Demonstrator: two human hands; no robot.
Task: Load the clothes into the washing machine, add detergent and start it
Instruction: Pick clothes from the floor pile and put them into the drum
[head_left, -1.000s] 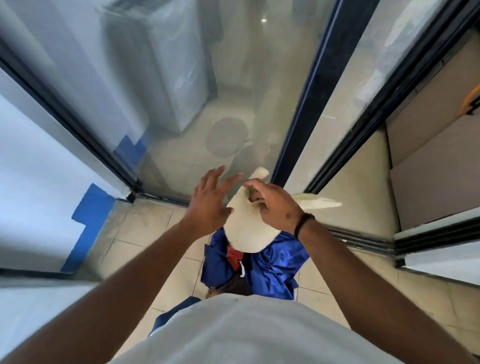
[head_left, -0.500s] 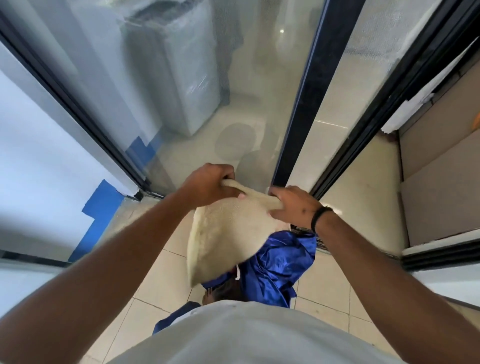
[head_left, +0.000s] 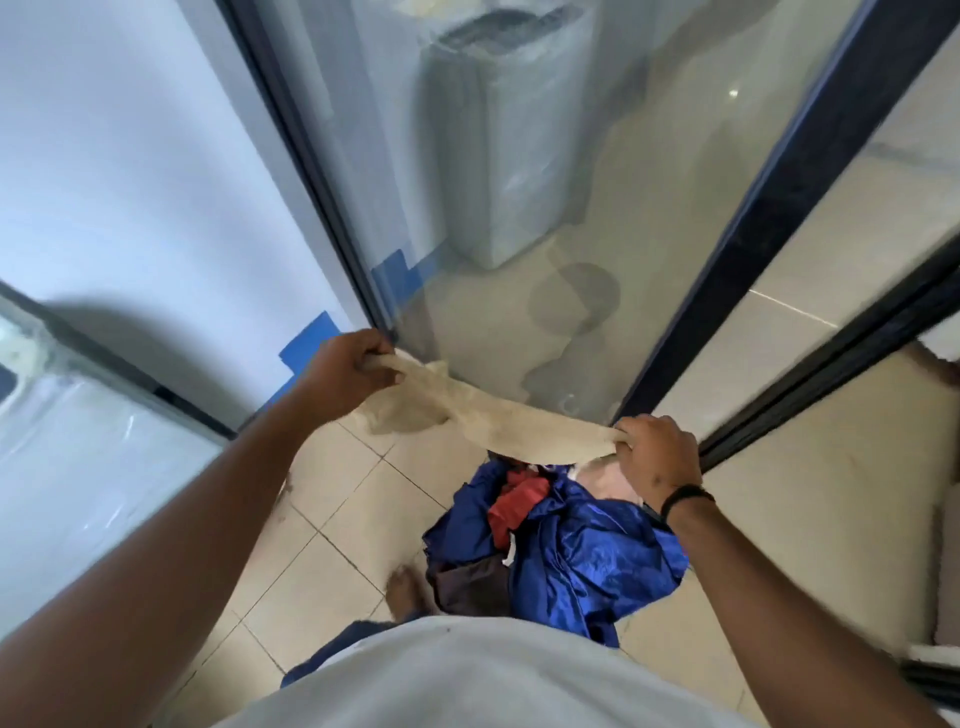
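Beige tiled floor is running up to a glass sliding door. Both arms are reaching forward. Left hand and right hand are each clenching an end of a cream fabric cloth, stretching it above a blue-and-red clothes pile lying on the tiles.

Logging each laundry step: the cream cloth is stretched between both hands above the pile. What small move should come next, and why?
Probably carry the cream cloth toward a washer. Left hand and right hand grip its ends, clear of the clothes pile on the floor; the washing machine shows only behind glass.
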